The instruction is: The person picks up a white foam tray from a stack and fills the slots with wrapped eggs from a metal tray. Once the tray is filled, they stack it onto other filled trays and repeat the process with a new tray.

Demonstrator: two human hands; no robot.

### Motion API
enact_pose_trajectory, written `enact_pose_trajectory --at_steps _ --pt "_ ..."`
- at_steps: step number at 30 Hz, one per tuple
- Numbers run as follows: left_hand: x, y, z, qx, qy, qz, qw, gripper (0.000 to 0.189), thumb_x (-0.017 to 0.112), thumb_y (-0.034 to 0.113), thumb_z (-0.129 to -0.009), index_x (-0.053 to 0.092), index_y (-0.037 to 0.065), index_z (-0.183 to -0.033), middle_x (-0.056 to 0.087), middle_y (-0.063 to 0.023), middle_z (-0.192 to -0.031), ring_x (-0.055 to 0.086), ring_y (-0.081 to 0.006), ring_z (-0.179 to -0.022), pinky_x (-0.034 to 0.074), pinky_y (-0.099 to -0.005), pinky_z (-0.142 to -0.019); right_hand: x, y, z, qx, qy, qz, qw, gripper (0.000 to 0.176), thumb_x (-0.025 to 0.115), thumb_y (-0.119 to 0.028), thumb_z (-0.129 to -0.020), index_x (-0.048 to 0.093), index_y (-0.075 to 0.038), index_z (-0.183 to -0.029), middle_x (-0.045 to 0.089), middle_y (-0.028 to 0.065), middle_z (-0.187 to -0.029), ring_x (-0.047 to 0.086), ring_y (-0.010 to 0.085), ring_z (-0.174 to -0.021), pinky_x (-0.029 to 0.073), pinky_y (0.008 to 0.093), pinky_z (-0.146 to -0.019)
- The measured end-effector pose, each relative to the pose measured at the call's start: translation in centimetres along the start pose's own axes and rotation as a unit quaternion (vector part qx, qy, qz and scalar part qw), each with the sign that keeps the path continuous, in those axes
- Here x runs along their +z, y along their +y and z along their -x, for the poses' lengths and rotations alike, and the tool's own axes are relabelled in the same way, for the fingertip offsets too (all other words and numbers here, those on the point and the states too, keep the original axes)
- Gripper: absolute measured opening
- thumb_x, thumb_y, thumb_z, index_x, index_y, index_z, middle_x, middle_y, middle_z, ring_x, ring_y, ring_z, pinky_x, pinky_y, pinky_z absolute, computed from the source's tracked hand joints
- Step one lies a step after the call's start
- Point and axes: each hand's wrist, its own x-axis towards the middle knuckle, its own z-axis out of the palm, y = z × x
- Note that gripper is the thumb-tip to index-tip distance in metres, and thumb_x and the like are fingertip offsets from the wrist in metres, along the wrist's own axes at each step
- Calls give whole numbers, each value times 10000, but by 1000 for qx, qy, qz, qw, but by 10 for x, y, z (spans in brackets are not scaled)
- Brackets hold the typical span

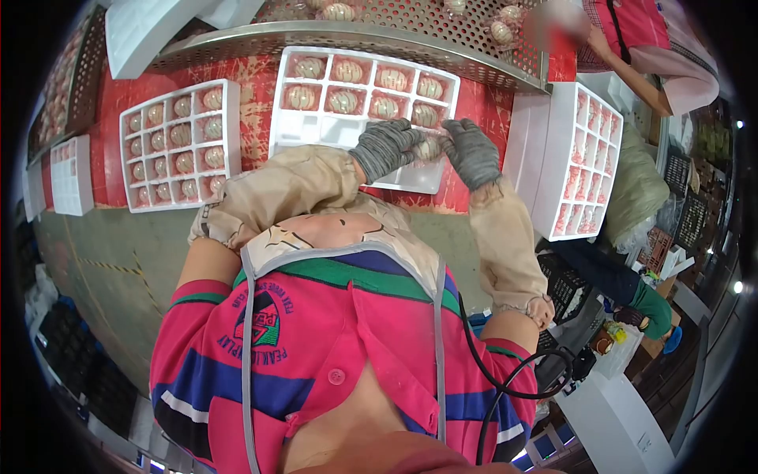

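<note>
Netted ball held between the left hand and right hand, both with fingers partly curled

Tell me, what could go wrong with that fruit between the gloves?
The fruit between the left hand and right hand might slip and bump the packed fruit close by. The left sleeve crosses the near corner of the white box, so it could nudge it.
</note>
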Motion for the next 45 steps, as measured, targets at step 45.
enact_pose_trajectory --at_steps 45 --pt "-210 -175 -158 -212 -269 -255 904 679 703 521 -667 556 224 -1259 381 -185 -1391 396 -367 -1260 329 -482 -1039 49 -30 -10 12 -146 21 989 318 382 -335 -940 600 -110 -993 678 119 -833 671 283 -737 495 457 -590"
